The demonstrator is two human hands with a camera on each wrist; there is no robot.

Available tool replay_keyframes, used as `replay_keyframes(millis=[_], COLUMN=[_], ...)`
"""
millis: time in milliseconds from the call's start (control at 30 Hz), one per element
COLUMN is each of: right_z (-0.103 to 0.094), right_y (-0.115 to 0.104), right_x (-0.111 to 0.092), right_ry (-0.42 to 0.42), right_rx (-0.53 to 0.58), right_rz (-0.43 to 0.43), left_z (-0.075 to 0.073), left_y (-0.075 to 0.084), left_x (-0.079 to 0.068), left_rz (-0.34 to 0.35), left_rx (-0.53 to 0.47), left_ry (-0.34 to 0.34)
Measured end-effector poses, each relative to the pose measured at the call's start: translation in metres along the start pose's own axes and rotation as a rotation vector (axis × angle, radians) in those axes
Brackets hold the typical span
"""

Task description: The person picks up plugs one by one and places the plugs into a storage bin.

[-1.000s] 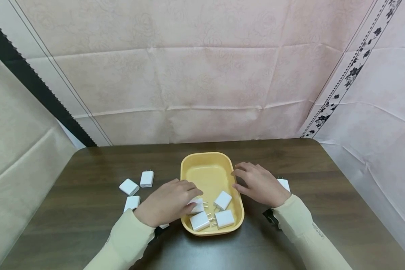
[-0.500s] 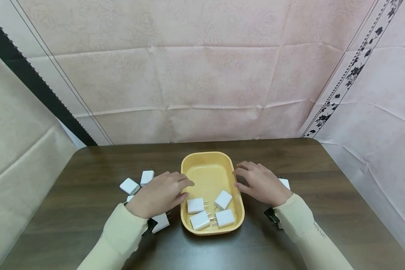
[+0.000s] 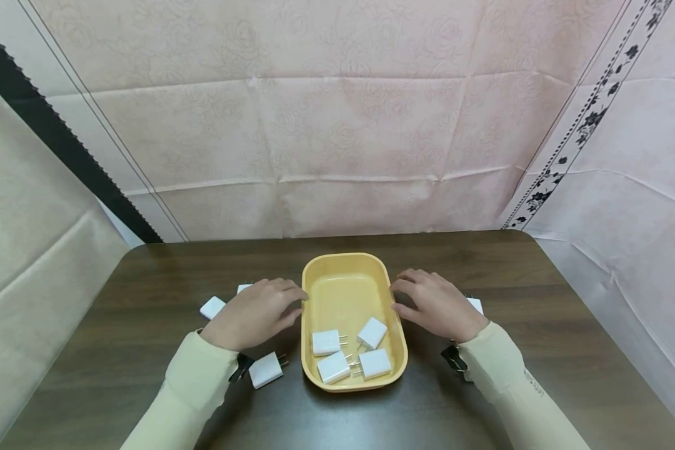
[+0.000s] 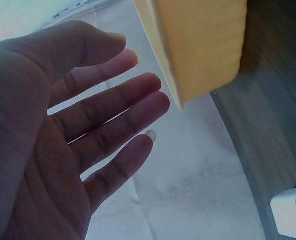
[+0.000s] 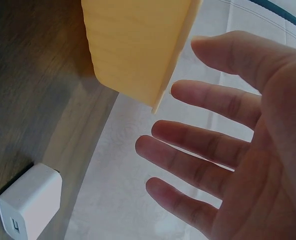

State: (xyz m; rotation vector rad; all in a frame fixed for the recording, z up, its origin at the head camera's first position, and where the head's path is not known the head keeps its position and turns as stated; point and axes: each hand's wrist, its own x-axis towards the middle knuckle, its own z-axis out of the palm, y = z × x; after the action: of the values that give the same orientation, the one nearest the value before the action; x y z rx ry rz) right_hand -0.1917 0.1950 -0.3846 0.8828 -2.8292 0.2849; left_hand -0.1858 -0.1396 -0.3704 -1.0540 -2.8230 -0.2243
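Observation:
A yellow plastic tray (image 3: 345, 300) lies between my hands, with several white plug-in chargers (image 3: 334, 367) in its near half. My left hand (image 3: 255, 312) hovers at the tray's left rim, holding nothing. In the left wrist view its fingers (image 4: 123, 117) are spread loosely, the tray wall beyond them. Opposite, at the right rim, my right hand (image 3: 435, 306) is likewise without anything in it. Its fingers (image 5: 187, 160) reach out relaxed in the right wrist view. Whether any fingertip touches the rim I cannot tell.
Left of the tray, a charger (image 3: 265, 370) lies beside my left wrist. Two more chargers (image 3: 212, 307) are partly covered by that hand. Another charger (image 3: 475, 304) sticks out behind my right hand. The dark wooden table (image 3: 163, 275) ends at a cloth backdrop (image 3: 343, 137).
My left hand has drawn back leftward from above the tray to its left rim, uncovering chargers in the tray and one near the wrist. The right hand has hardly moved.

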Motion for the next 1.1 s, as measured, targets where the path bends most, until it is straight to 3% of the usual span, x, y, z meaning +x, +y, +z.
replay_keyframes(millis=[200,600,1100], right_z=[0.0,0.0,0.0], right_y=[-0.001,-0.001,0.0], right_x=[0.0,0.001,0.0], right_ry=[-0.026,-0.014,0.004], right_rx=[-0.001,-0.008,-0.011], right_rz=[0.011,0.007,-0.004], left_z=[0.006,0.013,0.019], left_y=[-0.012,-0.027,-0.043], left_x=[-0.001,-0.003,-0.006], left_rz=[-0.092,-0.169,-0.201], left_rx=[-0.04,-0.052,-0.051], left_ry=[-0.05,-0.074,-0.13])
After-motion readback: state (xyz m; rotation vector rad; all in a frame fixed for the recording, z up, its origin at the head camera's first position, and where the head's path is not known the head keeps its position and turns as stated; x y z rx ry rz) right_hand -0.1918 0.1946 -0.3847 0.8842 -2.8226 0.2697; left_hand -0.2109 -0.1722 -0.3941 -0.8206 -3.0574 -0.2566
